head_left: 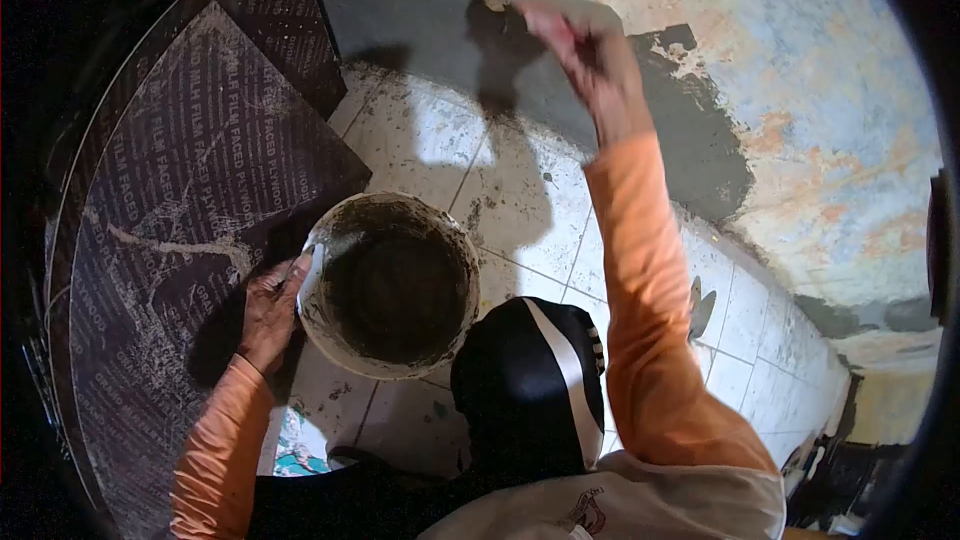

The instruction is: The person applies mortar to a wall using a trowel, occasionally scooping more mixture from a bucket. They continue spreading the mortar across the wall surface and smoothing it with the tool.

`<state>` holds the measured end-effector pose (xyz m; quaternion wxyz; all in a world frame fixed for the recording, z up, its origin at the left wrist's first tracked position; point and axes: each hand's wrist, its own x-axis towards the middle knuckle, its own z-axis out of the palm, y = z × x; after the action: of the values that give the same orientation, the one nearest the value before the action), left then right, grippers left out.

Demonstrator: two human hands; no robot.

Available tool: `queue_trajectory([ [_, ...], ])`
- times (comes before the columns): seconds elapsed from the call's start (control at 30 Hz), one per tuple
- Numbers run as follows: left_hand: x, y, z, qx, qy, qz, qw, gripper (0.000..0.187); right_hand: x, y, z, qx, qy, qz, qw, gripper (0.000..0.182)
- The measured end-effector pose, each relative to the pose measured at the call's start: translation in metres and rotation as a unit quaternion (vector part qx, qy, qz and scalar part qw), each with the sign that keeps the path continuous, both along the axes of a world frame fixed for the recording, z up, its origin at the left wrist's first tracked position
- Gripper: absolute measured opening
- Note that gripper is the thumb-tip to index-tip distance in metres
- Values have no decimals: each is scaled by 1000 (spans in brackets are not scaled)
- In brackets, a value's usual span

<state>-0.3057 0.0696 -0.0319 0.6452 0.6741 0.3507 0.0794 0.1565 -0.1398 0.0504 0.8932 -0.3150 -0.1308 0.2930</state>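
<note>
My left hand [272, 312] grips the left rim of a round bucket [311, 325], its thumb over the edge. Dark grey mortar [395, 290] coats the inside of the bucket. At the top, my right hand [585, 55] is closed round a flat trowel [575, 6], somewhat blurred, held at the wall. Wet grey plaster [420, 15] covers the lower part of the wall behind the trowel, with rough edges against the old mottled paint [820, 120].
Dark film-faced plywood sheets [190, 180] lie at the left. Splattered white floor tiles [530, 240] run under the bucket and along the wall. My bent knee [520, 380] is beside the bucket. A pointed metal tool [702, 308] is on the tiles, right of my right arm.
</note>
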Motion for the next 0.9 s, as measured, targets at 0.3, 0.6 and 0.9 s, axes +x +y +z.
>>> queue_trajectory([
  [0.3,2,1,0,-32,-1,1,999,37,-58,-98,-107,-381,-284,-225,850,29],
  [0.6,9,6,1,26,21,-17,999,39,5,-16,-45,-435,-862,-250,-69,44],
  [0.9,9,5,6,20,30,-21,999,37,65,-23,-81,-413,-830,-185,-326,29],
])
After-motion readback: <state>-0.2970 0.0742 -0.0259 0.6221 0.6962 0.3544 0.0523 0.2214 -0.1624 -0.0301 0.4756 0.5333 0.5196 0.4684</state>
